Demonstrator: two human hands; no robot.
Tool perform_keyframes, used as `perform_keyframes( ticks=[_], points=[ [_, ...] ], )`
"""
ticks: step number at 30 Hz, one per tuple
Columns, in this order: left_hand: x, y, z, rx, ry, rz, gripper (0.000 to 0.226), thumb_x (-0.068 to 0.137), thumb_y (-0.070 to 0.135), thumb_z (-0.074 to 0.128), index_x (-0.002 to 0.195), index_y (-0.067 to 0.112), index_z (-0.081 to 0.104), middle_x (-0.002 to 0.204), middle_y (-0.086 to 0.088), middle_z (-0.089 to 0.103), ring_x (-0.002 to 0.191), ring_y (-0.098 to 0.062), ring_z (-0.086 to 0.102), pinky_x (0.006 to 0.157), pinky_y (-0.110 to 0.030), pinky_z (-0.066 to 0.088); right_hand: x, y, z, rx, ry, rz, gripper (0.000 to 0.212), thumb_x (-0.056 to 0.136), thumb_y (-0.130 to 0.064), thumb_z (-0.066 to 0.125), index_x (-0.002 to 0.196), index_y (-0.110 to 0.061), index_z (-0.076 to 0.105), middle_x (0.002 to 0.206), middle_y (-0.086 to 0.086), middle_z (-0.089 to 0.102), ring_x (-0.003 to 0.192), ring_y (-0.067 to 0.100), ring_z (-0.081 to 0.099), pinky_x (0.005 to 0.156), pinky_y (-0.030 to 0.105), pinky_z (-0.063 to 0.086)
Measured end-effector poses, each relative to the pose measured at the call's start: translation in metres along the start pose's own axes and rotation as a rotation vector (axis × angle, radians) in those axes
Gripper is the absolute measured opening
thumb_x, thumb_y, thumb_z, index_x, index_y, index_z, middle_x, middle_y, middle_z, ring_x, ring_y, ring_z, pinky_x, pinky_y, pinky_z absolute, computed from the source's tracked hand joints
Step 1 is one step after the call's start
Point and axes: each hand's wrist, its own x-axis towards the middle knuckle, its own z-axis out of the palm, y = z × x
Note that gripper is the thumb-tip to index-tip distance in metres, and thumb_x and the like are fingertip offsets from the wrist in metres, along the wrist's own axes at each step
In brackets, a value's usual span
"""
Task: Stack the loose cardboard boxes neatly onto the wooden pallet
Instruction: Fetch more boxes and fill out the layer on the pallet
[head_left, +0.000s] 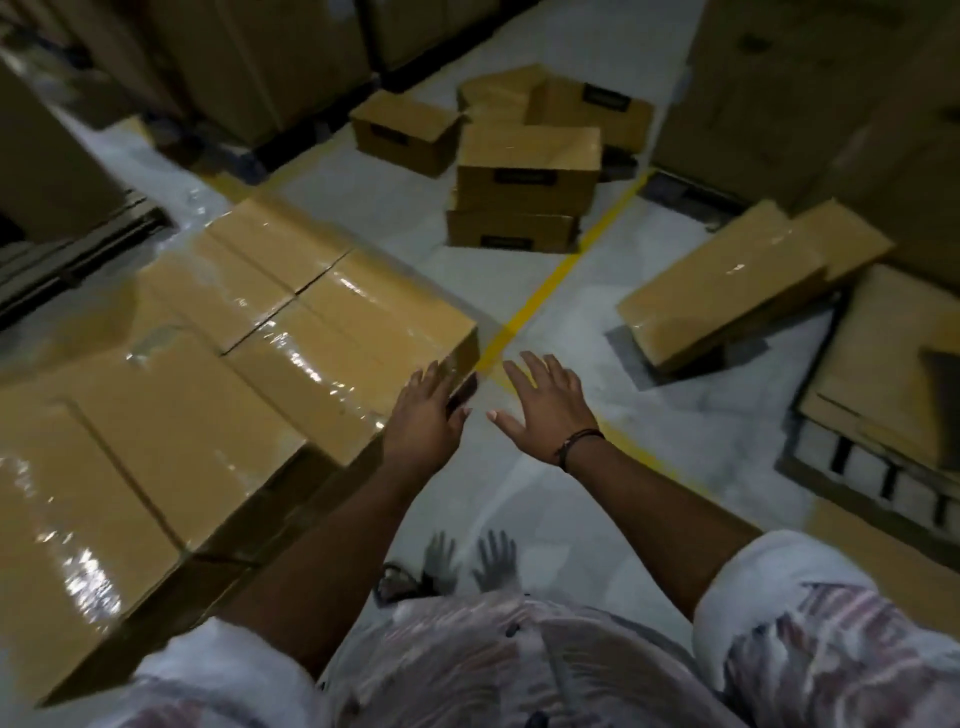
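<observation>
A low stack of taped cardboard boxes (208, 374) fills the left side, their tops level and glossy with tape. My left hand (427, 413) rests flat against the near right corner of that stack, fingers spread. My right hand (545, 402) hovers open just to its right, over the floor, touching nothing. Loose boxes (524, 171) lie in a heap on the floor at the back centre. Two long flat boxes (737, 283) lean at the right. A wooden pallet (872, 483) with flattened cardboard on it sits at the right edge.
A yellow floor line (540, 301) runs diagonally across the grey floor between the stack and the right-hand boxes. Tall stacks of large cartons (270, 57) wall in the back and the upper right. My light patterned shirt fills the bottom.
</observation>
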Motion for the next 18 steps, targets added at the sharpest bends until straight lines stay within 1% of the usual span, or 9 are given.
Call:
perform_keyframes(
  ticks=[3,4,6,10,14,16,18],
  points=[
    [0.018,0.042,0.018,0.029,-0.055,0.123,0.059,0.101,0.042,0.056,0.153,0.015,0.045,0.163,-0.016,0.032,0.15,-0.04,0.029,0.12,-0.05,0.03,-0.025,0.043,-0.001,0.03,0.01,0.126,0.079,0.098,-0.068,0.037,0.161,-0.024,0.015,0.169,0.007,0.009,0.154,0.035,0.004,0.121,0.054,0.012],
    [0.023,0.055,0.023,0.035,-0.071,0.154,0.059,0.101,0.042,0.057,0.152,0.013,0.047,0.163,-0.017,0.032,0.15,-0.04,0.029,0.12,-0.05,0.029,-0.03,0.053,0.0,0.05,0.017,0.163,0.08,0.098,-0.068,0.036,0.161,-0.025,0.015,0.169,0.007,0.008,0.154,0.035,0.004,0.121,0.054,0.012],
    [0.035,0.077,0.031,0.053,-0.108,0.212,0.059,0.102,0.044,0.055,0.153,0.014,0.045,0.165,-0.016,0.029,0.152,-0.038,0.026,0.122,-0.05,0.026,-0.037,0.07,0.0,0.089,0.037,0.234,0.08,0.098,-0.069,0.035,0.161,-0.026,0.015,0.169,0.006,0.008,0.154,0.033,0.004,0.121,0.053,0.011],
    [0.066,0.101,0.048,0.077,-0.186,0.305,0.061,0.103,0.048,0.051,0.156,0.019,0.04,0.167,-0.011,0.026,0.153,-0.035,0.023,0.12,-0.055,0.027,-0.039,0.093,0.001,0.117,0.061,0.338,0.08,0.097,-0.07,0.034,0.161,-0.026,0.016,0.169,0.005,0.009,0.154,0.033,0.006,0.121,0.053,0.013],
    [0.109,0.12,0.059,0.079,-0.224,0.352,0.061,0.104,0.048,0.05,0.157,0.021,0.038,0.168,-0.009,0.023,0.154,-0.032,0.021,0.122,-0.048,0.027,-0.024,0.123,-0.001,0.116,0.061,0.414,0.08,0.098,-0.069,0.034,0.161,-0.025,0.014,0.169,0.006,0.009,0.154,0.034,0.005,0.121,0.053,0.012],
    [0.134,0.126,0.062,0.086,-0.239,0.389,0.061,0.104,0.047,0.05,0.157,0.02,0.038,0.167,-0.01,0.025,0.154,-0.033,0.022,0.122,-0.047,0.027,-0.009,0.139,-0.007,0.118,0.062,0.459,0.081,0.097,-0.071,0.03,0.162,-0.025,0.013,0.169,0.006,0.007,0.154,0.034,0.005,0.121,0.053,0.012],
    [0.162,0.13,0.063,0.086,-0.246,0.425,0.06,0.104,0.045,0.053,0.156,0.018,0.041,0.166,-0.011,0.028,0.152,-0.035,0.026,0.121,-0.047,0.028,0.009,0.154,-0.014,0.126,0.086,0.502,0.089,0.09,-0.078,0.018,0.162,-0.025,0.014,0.169,0.006,0.009,0.153,0.035,0.007,0.121,0.053,0.014]
  ],
)
